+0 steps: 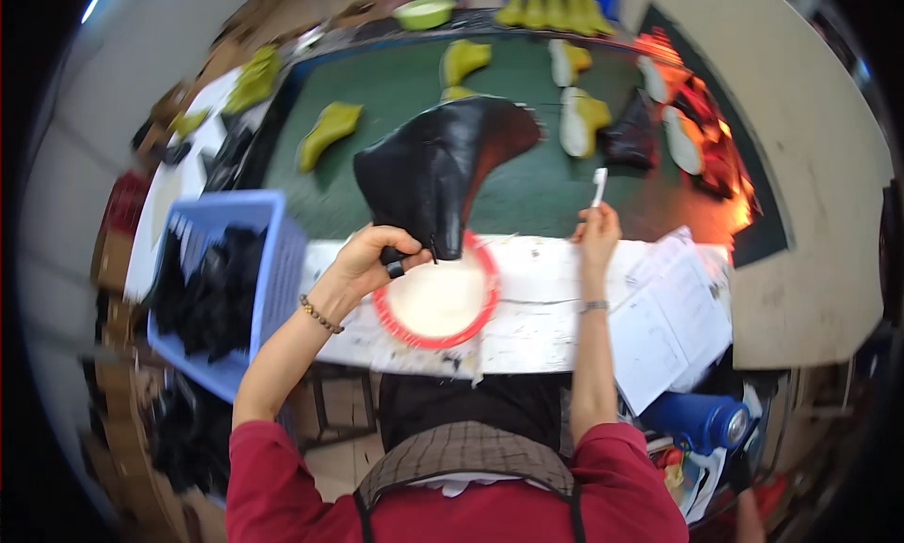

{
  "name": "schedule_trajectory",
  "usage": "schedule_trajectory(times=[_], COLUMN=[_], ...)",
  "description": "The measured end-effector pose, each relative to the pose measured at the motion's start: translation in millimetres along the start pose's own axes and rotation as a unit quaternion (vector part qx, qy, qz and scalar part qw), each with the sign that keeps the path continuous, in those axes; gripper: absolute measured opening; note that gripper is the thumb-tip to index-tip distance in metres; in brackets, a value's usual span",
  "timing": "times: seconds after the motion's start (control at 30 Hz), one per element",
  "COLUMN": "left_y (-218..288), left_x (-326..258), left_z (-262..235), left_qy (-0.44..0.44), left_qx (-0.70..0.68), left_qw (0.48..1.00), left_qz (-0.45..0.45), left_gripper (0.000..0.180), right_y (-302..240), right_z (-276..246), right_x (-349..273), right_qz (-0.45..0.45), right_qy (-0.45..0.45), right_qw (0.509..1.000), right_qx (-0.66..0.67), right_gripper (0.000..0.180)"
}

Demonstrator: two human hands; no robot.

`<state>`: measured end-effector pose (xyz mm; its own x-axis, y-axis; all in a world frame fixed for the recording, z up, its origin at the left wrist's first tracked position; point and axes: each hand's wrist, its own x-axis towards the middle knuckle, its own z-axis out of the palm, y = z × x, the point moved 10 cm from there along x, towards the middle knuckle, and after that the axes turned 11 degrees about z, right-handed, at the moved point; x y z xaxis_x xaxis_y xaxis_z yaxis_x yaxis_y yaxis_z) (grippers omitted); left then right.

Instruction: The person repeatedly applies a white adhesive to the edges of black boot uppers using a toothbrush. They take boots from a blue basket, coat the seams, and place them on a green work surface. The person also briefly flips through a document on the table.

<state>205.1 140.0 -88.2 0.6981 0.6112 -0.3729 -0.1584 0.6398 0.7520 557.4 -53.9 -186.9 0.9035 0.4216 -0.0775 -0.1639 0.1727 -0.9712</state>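
While the left hand pinches the lower edge of a black boot between thumb and fingers, the right hand grips a slim white brush, its head pointing up and away from the person. The two hands are apart, each closed on its own thing, and the brush is well clear of the boot. Slightly blurred, the boot is held up in front of the person, its broad part over a green belt in this view and its narrow lower end overlapping the far rim of a red bowl; whether it touches the rim I cannot tell. Something creamy white fills the bowl, which sits on a stained white table. A beaded bracelet circles the left wrist, and a thin band the right.

To the left is a blue basket heaped with black pieces. Several yellow-green boots lie spread out on the belt, with a dark boot near its right side, under an orange-red glow. Papers overlap the table's right end, just above a blue bottle.
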Motion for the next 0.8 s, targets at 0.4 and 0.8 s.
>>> schedule_trajectory(times=[0.4,0.8], left_y=[-60,51], left_x=[310,152], left_z=[248,207], left_qy=[-0.102,-0.222], left_qx=[-0.075,0.354], left_qw=[0.991,0.868], left_qz=[0.044,0.269], left_gripper=[0.009,0.069], right_y=[-10,6], right_z=[-11,-37], right_x=[-17,1], right_qz=[0.013,-0.009], right_qy=[0.096,0.139], right_qw=[0.982,0.989], right_qx=[0.164,0.041], right_gripper=[0.018,0.024])
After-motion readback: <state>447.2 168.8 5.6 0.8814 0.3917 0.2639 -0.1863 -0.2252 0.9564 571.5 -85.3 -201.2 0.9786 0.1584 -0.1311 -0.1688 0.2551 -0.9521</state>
